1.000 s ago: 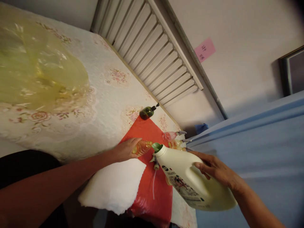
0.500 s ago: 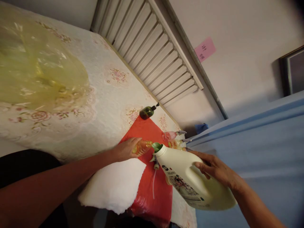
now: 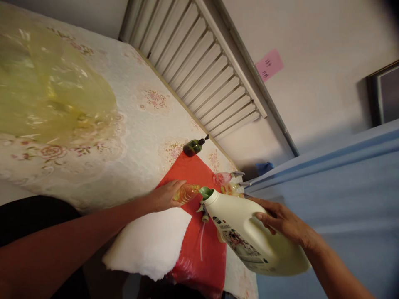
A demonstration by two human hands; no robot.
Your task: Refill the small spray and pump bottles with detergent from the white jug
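My left hand [image 3: 165, 196] is wrapped round a clear spray bottle [image 3: 188, 194] with yellow-orange colouring, its mouth turned towards a big jug. That pale detergent jug [image 3: 246, 232] is held tilted by its handle in my right hand [image 3: 280, 220]. The jug's green spout [image 3: 206, 193] meets the bottle's mouth; whether liquid is flowing I cannot make out. Just below the spout, a detached trigger sprayer head [image 3: 205, 216] with a thin white tube lies on the red plastic sheet [image 3: 199, 170]. Part of the bottle is hidden by my fingers.
Beyond the jug stand a pink spray bottle [image 3: 222, 178] and a yellow one [image 3: 229, 189]. A dark green pump bottle [image 3: 192, 147] is near the radiator [image 3: 202, 66]. White paper towel [image 3: 149, 245] lies in front, and a yellow plastic bag [image 3: 56, 91] covers the flowered tablecloth [image 3: 134, 141] at left.
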